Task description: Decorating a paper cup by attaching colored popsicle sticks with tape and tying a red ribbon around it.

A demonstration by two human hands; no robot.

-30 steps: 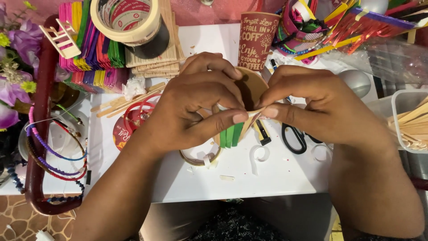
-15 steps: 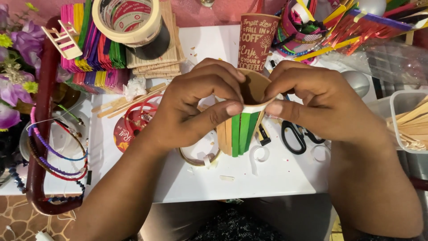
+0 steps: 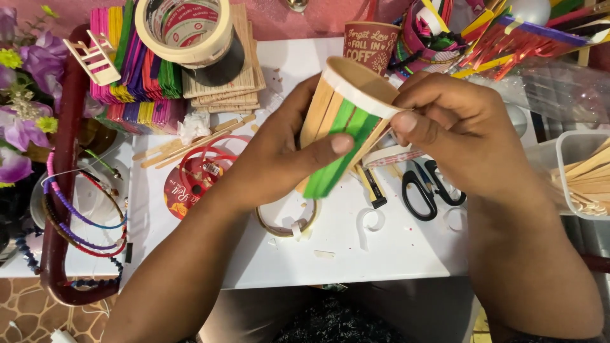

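My left hand point(image 3: 279, 159) grips a paper cup point(image 3: 352, 82) covered on its side with plain wooden and green craft sticks point(image 3: 340, 136); the thumb presses on a green stick. The cup is tilted, its open rim up and to the right, held above the white table point(image 3: 394, 248). My right hand point(image 3: 457, 136) pinches the cup's rim at its right side with thumb and fingers. Both hands hold the cup in the air, in the middle of the view.
On the table lie black scissors point(image 3: 422, 187), a craft knife point(image 3: 370, 187), a tape ring point(image 3: 289, 222) and a red ribbon spool point(image 3: 200, 181). Behind stand stacks of coloured sticks point(image 3: 136, 82), a masking tape roll point(image 3: 187, 28) and a brown printed cup point(image 3: 368, 44). A tub of plain sticks point(image 3: 588, 178) is at right.
The cup has been tipped up and turned, so its open rim and the green sticks now face me. My hands have lifted slightly and moved apart around it.
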